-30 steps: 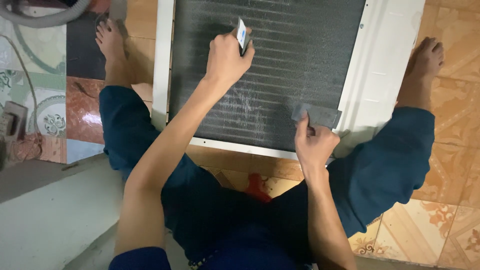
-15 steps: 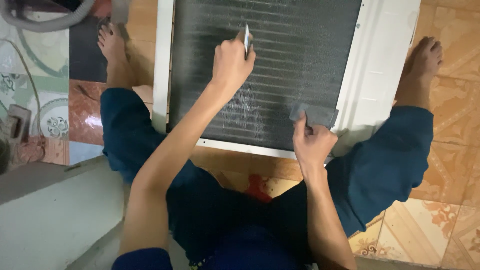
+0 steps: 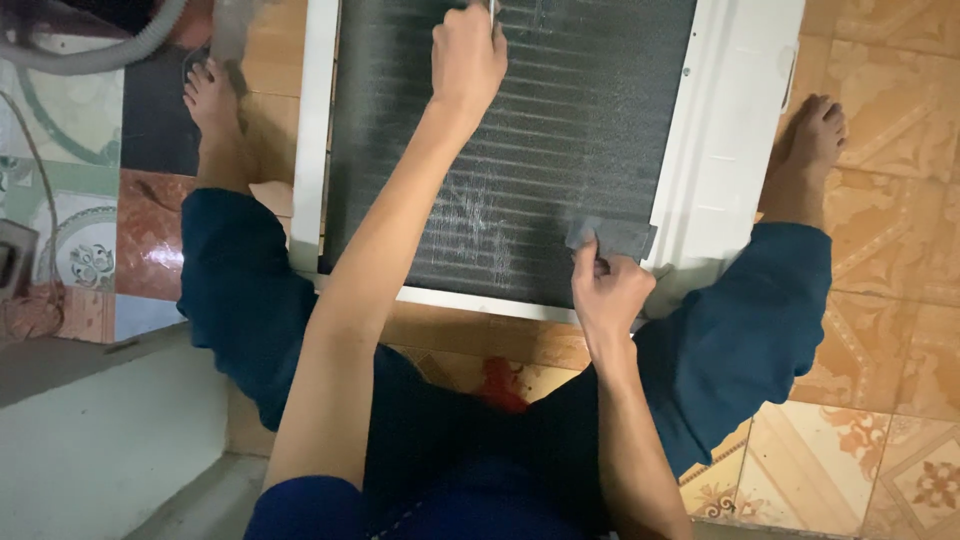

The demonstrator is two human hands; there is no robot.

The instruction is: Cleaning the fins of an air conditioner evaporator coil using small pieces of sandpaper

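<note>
— Two hands on the one unit. Where does each sit?

— The left hand (image 3: 466, 55) reaches far up the dark finned coil (image 3: 520, 150), at the top edge of the view, fingers clenched round a small tool (image 3: 492, 8). Only a sliver of the tool shows above the knuckles, so its kind cannot be told.

— And the other?

— The right hand (image 3: 607, 295) rests at the coil's lower right corner, pinching a small grey patch (image 3: 612, 236) that lies flat against the fins, just beside the white casing (image 3: 730, 140).

— Where does the unit lie?

— Flat on the floor between the person's spread legs, its white frame running down both long sides and across the near edge. The near edge sits just in front of the knees in dark blue trousers (image 3: 735, 340).

— Any marks on the fins?

— A patch of pale scratches or bent fins (image 3: 470, 215) shows below the middle, between the two forearms.

— What lies around it?

— Orange patterned floor tiles (image 3: 880, 200) on the right, a bare foot (image 3: 805, 150) to each side of the unit, a grey ribbed hose (image 3: 90, 55) curving across the upper left corner, and something red (image 3: 500, 385) on the floor near the lap.
</note>
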